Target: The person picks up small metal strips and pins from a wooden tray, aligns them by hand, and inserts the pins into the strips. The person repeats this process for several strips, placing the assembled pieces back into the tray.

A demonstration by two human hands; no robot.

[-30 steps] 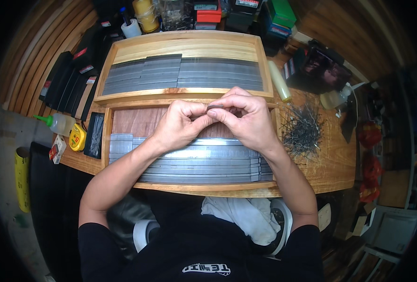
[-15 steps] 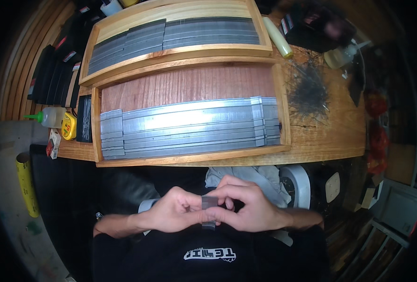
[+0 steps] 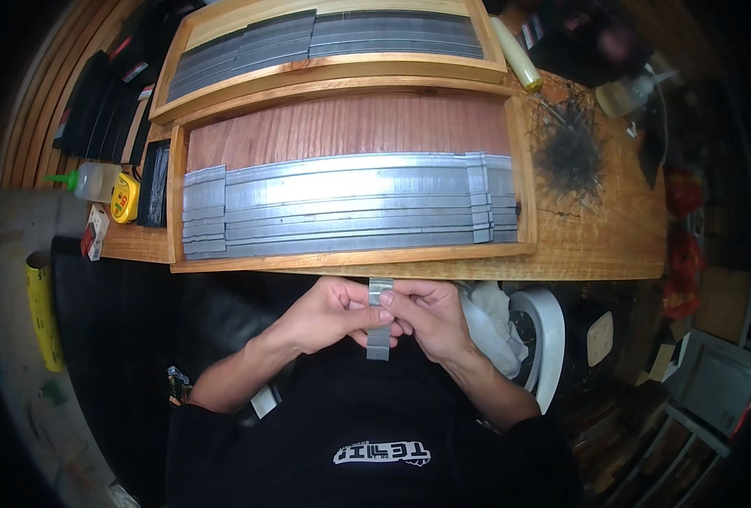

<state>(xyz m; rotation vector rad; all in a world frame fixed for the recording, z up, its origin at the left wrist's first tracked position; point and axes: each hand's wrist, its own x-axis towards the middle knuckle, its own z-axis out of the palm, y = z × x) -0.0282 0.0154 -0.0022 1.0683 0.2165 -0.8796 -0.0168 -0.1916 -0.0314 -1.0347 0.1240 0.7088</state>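
We pinch a grey strip (image 3: 378,350) with left hand (image 3: 333,313) and right hand (image 3: 430,320), hiding its middle; the far tray (image 3: 392,64) is cut off.

From afar I watched through one wide fisheye, the left of a head-worn pair. It looked steeply down past the black shirt (image 3: 375,415) and forward over the workbench (image 3: 600,241). The left hand (image 3: 329,315) and right hand (image 3: 433,317) sat just below centre, nearer the lens than the rear tray (image 3: 341,71); straight edges bowed toward the dark rim.
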